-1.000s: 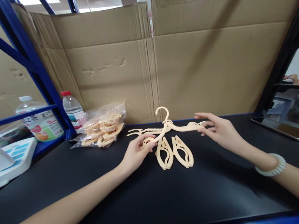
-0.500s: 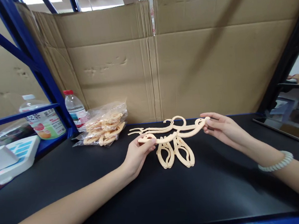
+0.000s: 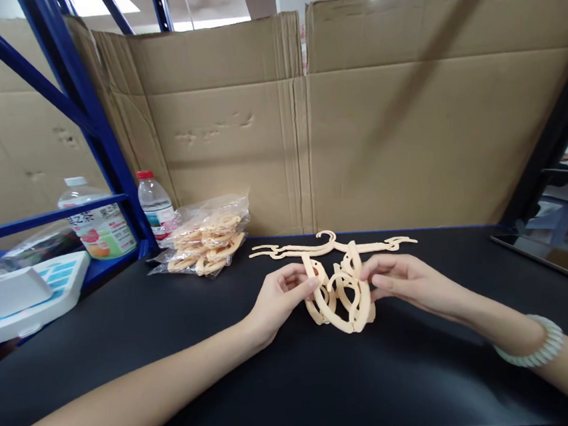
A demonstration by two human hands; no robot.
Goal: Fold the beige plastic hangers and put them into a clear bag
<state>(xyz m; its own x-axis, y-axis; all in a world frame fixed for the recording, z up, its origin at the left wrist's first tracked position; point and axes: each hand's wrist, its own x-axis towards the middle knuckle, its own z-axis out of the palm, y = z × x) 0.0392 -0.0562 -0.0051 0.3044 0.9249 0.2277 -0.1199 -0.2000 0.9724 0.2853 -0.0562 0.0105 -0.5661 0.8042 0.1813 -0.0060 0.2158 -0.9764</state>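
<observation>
Between my two hands is a cream plastic folding hanger (image 3: pixel 342 323), its two arms bent up into a narrow V with the hook between them. My left hand (image 3: pixel 285 296) pinches the left arm between thumb and fingers. The right arm is gripped by the fingertips of my right hand (image 3: pixel 403 278). Right behind it lie two folded hangers (image 3: pixel 316 311) on the table, partly hidden by the one I hold. Farther back, an unfolded hanger (image 3: pixel 297 249) lies flat with its hook toward the cardboard.
A clear bag of folded hangers (image 3: pixel 206 237) lies at the back left by a red-capped bottle (image 3: pixel 157 205). Left of the blue rack post stand a large bottle (image 3: pixel 101 224) and a white-and-blue device (image 3: pixel 45 289). A dark tablet-like panel (image 3: pixel 554 257) lies right. Cardboard (image 3: pixel 225 125) walls the back.
The held hanger was spread wide; its arms are now folded up toward each other. My hands have come closer together and lower. The view has shifted slightly.
</observation>
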